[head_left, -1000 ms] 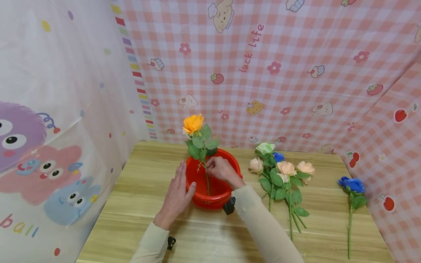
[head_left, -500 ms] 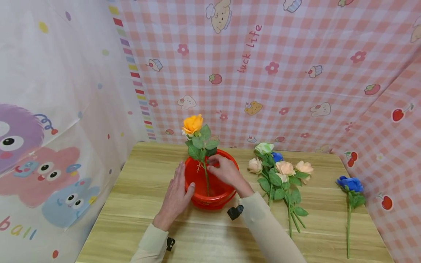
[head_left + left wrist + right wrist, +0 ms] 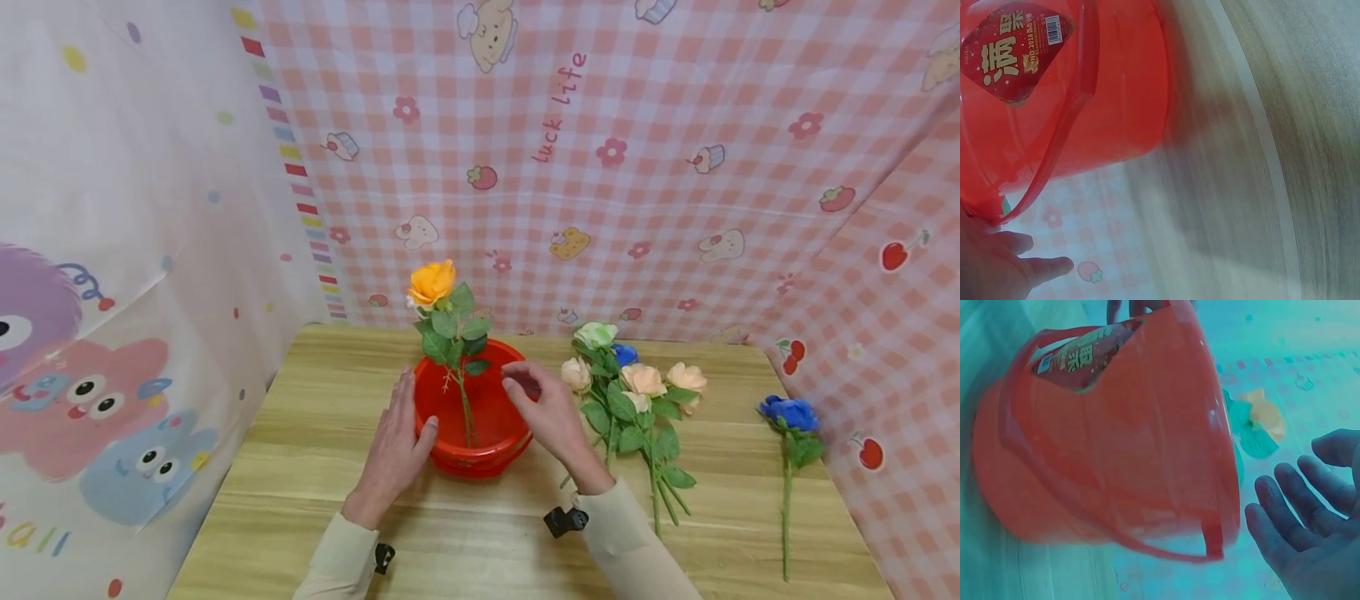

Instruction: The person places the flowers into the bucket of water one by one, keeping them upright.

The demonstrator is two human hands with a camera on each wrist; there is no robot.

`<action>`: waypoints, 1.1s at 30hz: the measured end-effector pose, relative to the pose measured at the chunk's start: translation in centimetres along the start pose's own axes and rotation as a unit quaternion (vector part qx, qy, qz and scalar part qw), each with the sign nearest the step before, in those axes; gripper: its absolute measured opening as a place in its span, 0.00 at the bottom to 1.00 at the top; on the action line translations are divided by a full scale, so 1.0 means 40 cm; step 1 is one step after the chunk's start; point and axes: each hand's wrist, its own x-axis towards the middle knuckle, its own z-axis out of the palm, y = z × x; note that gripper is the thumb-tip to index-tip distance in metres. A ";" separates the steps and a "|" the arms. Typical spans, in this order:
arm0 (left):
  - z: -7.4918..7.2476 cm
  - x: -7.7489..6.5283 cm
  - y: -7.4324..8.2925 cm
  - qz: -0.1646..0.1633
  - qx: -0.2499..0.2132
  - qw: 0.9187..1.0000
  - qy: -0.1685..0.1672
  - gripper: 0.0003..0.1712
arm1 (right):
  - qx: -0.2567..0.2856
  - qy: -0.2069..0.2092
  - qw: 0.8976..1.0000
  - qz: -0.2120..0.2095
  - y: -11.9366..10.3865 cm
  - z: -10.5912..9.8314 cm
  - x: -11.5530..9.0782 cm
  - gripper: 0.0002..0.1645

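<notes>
A red plastic bucket [image 3: 472, 462] stands on the table, its handle and label showing in the left wrist view. Inside it leans an artificial orange rose [image 3: 432, 285], stem down in the bucket and bloom above the far left rim. My left hand [image 3: 396, 446] rests against the bucket's left side with its fingers straight. To the right of the rim, my right hand [image 3: 551, 417] hovers with fingers relaxed and nothing in them. In the right wrist view that hand [image 3: 1310, 512] is apart from the bucket [image 3: 1116, 437], palm and fingers in plain sight.
Right of the bucket lies a bunch of artificial roses [image 3: 637, 400] in peach, green and blue. A single blue rose [image 3: 789, 414] lies farther right on the wooden table [image 3: 300, 433]. Printed cloth walls [image 3: 480, 208] close in the back and sides.
My right hand has let go of the orange rose's stem and drawn back to the right, out over the bucket's rim. The left hand stays at the bucket's side.
</notes>
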 end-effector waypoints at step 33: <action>0.001 0.000 -0.001 0.007 -0.001 1.000 0.005 0.44 | -0.002 0.204 0.978 0.051 0.151 -0.288 -0.208 0.14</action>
